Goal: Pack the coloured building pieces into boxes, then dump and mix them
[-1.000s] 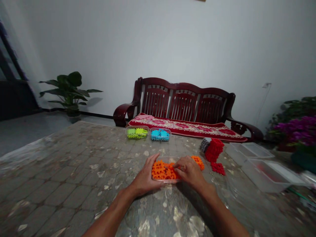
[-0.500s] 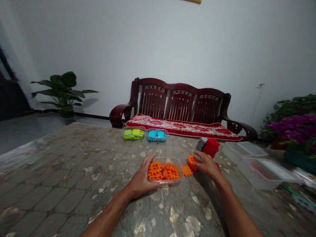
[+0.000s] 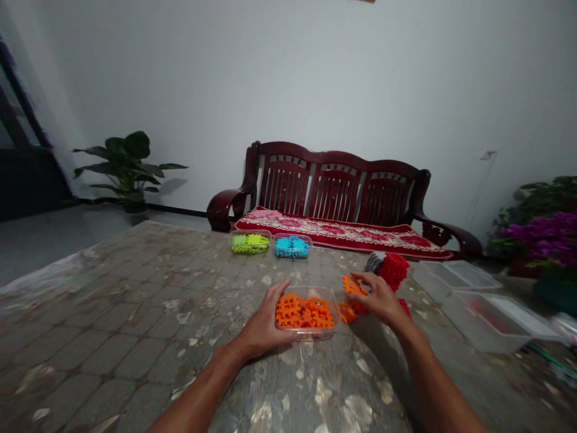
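A clear plastic tub [image 3: 332, 299] full of orange interlocking pieces sits in front of me on the table. My left hand [image 3: 265, 322] grips its left side, fingers curled round the wall. My right hand [image 3: 378, 297] lies just right of the tub, fingers bent over loose orange pieces [image 3: 350, 284] on the table. Whether it grips one is hidden. A red block pile [image 3: 395, 269] with a grey piece stands just beyond the right hand.
Two small tubs stand farther back, one with green pieces [image 3: 250, 242], one with blue pieces [image 3: 293, 246]. Empty clear containers [image 3: 491, 313] lie at the right. A dark wooden bench [image 3: 333, 198] stands behind the table, plants to both sides.
My right hand left the orange tub and moved right onto the loose orange pieces. The left hand stayed on the tub.
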Tool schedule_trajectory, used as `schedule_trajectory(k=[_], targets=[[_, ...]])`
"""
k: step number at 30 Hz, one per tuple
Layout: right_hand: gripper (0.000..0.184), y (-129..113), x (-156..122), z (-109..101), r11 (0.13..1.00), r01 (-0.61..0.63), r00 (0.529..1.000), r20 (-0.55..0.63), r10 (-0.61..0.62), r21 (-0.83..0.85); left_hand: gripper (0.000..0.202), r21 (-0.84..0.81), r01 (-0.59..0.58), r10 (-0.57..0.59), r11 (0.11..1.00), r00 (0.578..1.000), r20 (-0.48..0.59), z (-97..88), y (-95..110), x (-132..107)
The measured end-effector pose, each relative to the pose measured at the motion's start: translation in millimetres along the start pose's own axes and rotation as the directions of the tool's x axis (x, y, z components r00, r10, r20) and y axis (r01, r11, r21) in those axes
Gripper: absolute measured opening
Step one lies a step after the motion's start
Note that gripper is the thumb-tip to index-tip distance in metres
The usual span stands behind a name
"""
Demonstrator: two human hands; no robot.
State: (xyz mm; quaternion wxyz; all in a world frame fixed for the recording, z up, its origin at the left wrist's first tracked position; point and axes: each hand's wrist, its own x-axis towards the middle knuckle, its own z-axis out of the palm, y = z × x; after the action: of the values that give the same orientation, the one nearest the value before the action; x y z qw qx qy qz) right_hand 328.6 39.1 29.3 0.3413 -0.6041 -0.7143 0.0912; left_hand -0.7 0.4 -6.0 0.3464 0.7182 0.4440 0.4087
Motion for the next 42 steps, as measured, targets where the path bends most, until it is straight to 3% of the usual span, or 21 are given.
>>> schedule_trajectory(k=[6,10,14,18,21,26,29,37,42], targets=[[0.051,-65,-12,18,0.973,0.186,0.975,0.094,-0.199,0.135,0.109,-0.039,0.005,-0.005,0.999,1.000,0.003,-1.2,6,0],[0.051,-77,-17,38,0.959,0.224,0.966,0.091,-0.242,0.177,0.110,-0.031,0.014,-0.014,0.999,1.000,0.007,-1.7,9,0],[0.039,-61,-9,38,0.963,0.180,0.984,-0.033,-0.177,0.202,0.109,-0.017,0.003,-0.002,1.000,0.999,0.037,-2.2,6,1],[0.039,-26,2,20,0.989,0.006,0.989,-0.146,0.016,0.151,0.108,-0.023,-0.001,0.002,1.000,1.000,0.027,-2.4,4,0],[0.043,6,5,10,0.989,-0.105,0.990,-0.085,0.114,0.109,0.109,-0.021,0.010,-0.009,1.000,1.000,0.013,-1.9,3,1],[0.059,38,0,4,0.991,-0.115,0.990,0.076,0.120,-0.071,0.114,0.014,0.039,-0.040,0.999,0.999,0.025,-0.8,3,1],[0.067,39,-5,3,0.966,-0.152,0.975,0.129,0.182,-0.211,0.117,0.003,0.070,-0.070,0.998,0.997,0.040,-0.7,4,1],[0.056,26,-9,0,0.926,-0.123,0.976,0.124,0.177,-0.358,0.116,0.011,0.056,-0.056,0.998,0.998,0.027,0.4,1,1],[0.057,12,-3,-4,0.965,-0.114,0.986,0.095,0.140,-0.238,0.114,0.013,0.045,-0.045,0.999,0.999,0.013,-0.2,0,2]])
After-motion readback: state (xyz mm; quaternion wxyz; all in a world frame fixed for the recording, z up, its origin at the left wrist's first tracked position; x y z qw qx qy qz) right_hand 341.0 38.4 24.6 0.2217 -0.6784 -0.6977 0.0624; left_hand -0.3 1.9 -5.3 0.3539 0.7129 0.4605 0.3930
